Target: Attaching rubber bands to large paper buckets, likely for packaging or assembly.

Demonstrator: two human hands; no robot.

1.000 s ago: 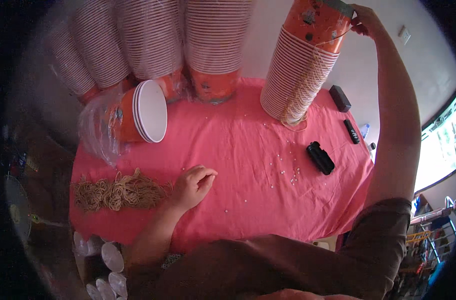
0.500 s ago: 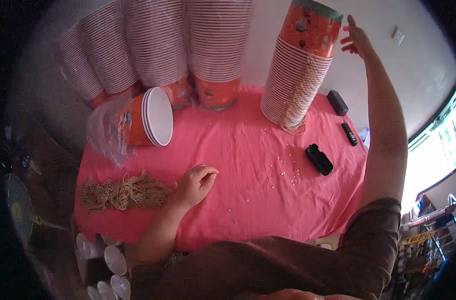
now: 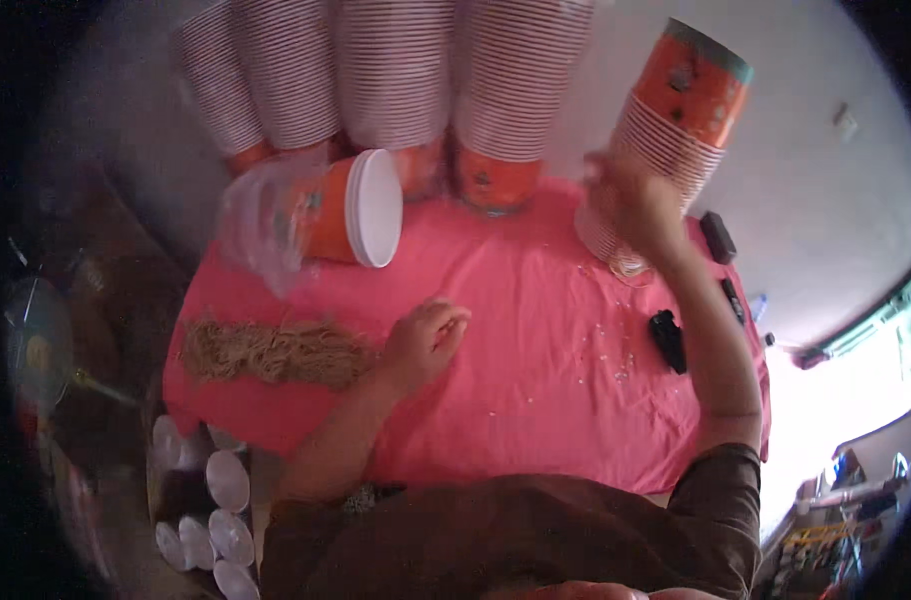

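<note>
My right hand (image 3: 641, 205) is at the front of a leaning stack of upside-down orange paper buckets (image 3: 694, 85) with white rims. Motion smears its fingers, so their grip cannot be made out. Tan strings (image 3: 631, 267) hang at the foot of that stack, partly behind my hand. My left hand (image 3: 426, 345) is loosely closed over the pink cloth, thumb near the curled fingers, with nothing seen in it. Beside its wrist lies a bundle of tan string (image 3: 276, 352). Farther back, a few nested buckets (image 3: 379, 210) lie on their side, partly in clear plastic.
Tall plastic-wrapped bucket stacks (image 3: 501, 180) line the back of the pink-covered table (image 3: 496, 330). Small white beads (image 3: 616, 362) are scattered near a black open case (image 3: 667, 341). A dark block (image 3: 718, 238) and a black marker (image 3: 733, 299) lie at the right edge.
My right hand has come down and left from beside the top bucket to the front of the stack. My left hand stays by the string bundle. The whole view has shifted.
</note>
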